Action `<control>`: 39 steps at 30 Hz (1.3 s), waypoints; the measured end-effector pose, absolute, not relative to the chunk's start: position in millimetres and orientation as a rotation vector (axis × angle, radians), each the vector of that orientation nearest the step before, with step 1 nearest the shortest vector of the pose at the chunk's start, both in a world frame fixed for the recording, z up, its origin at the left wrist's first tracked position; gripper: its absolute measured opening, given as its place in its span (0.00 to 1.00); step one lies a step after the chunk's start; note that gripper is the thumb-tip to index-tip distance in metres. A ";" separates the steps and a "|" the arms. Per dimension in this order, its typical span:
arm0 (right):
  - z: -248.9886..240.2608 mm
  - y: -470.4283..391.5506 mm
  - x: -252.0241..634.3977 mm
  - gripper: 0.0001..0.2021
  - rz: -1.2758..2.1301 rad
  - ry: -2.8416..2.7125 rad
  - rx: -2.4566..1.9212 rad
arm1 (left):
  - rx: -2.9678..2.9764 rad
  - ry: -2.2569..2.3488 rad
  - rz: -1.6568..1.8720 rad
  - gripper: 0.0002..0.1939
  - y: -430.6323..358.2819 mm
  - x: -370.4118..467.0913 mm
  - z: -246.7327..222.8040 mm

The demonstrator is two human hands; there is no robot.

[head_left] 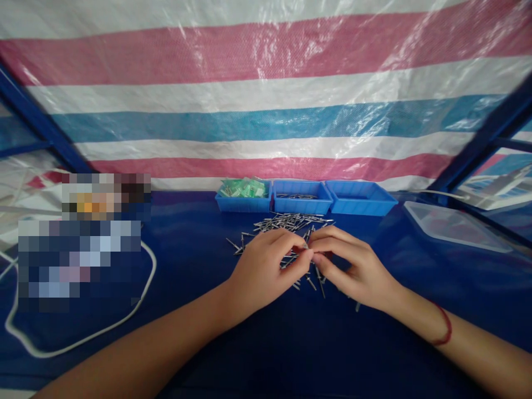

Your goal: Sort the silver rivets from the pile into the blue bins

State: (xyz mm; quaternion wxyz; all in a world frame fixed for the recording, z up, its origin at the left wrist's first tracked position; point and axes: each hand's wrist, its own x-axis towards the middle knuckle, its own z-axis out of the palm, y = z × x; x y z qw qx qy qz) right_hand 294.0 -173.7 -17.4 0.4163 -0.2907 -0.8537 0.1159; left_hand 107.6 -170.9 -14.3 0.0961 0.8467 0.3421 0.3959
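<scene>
where left hand (260, 266) pinches, small piece (305, 247) looks unclear.

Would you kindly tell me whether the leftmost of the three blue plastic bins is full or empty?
Full, as far as I can see: green, glossy plastic packets heap above the rim of the leftmost bin.

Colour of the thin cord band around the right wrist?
The thin, looped cord band is dark red; best seen in the head view.
</scene>
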 end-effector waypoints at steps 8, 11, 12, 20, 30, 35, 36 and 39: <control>7.9 -109.9 304.8 0.05 -0.198 -2.018 -1.025 | 2.498 1.099 1.112 0.06 -157.9 96.3 -12.5; 8.9 -69.8 306.1 0.05 -0.319 -2.032 -1.179 | 2.532 1.111 1.038 0.06 -152.8 92.3 -14.7; 7.8 -60.5 305.8 0.05 -0.358 -2.044 -1.218 | 2.544 1.117 1.014 0.06 -151.5 91.4 -15.2; -10.0 -89.2 312.4 0.09 -0.371 -2.184 -1.178 | 2.629 1.295 0.876 0.10 -136.4 82.1 -14.4; -37.6 -113.8 321.6 0.05 -0.095 -2.086 -1.031 | 2.773 1.241 0.615 0.10 -124.1 81.6 -26.1; -38.2 -125.1 313.0 0.05 0.036 -2.048 -1.043 | 2.817 1.326 0.526 0.13 -123.9 90.5 -26.9; -38.1 -127.3 311.4 0.06 0.056 -2.048 -1.038 | 2.817 1.348 0.517 0.13 -124.3 92.3 -26.4; -37.5 -132.1 308.4 0.06 0.084 -2.059 -1.001 | 2.784 1.395 0.504 0.12 -126.5 96.4 -24.4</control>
